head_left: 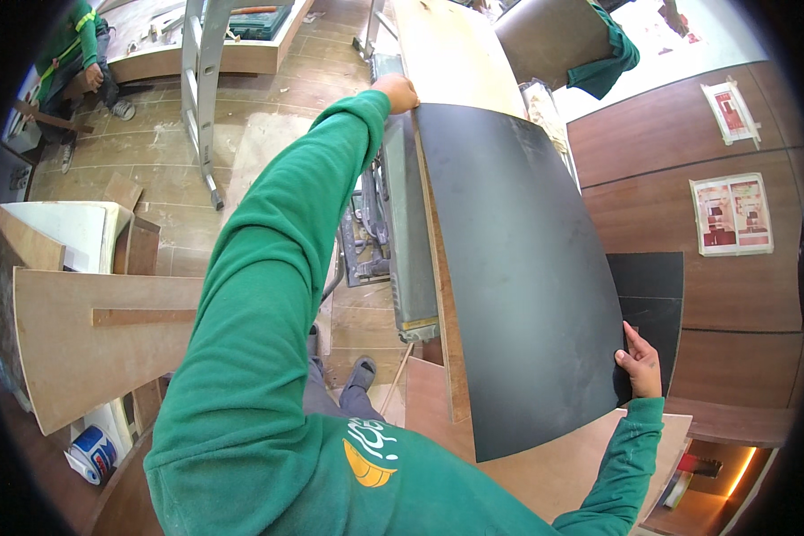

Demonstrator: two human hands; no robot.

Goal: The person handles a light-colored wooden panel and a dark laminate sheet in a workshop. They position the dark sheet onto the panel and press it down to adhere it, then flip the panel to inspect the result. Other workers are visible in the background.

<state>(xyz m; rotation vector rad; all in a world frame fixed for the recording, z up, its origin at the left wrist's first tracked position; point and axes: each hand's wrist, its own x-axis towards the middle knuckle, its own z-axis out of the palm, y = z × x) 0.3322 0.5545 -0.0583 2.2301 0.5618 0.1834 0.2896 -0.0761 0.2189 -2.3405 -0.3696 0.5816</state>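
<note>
- Hands first: our left hand [395,92] grips the far corner of the large matte black laminate sheet [518,277]; our right hand [639,362] pinches its near right edge.
- It lies along the long plywood board [451,54] on the table.
- We judge it could slide askew or buckle, being held only at two corners.

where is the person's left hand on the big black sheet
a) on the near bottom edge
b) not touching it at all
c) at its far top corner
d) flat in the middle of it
c) the left hand reaches out on a straight arm to the far top corner of the black sheet, while the right hand grips its near right edge.
</note>
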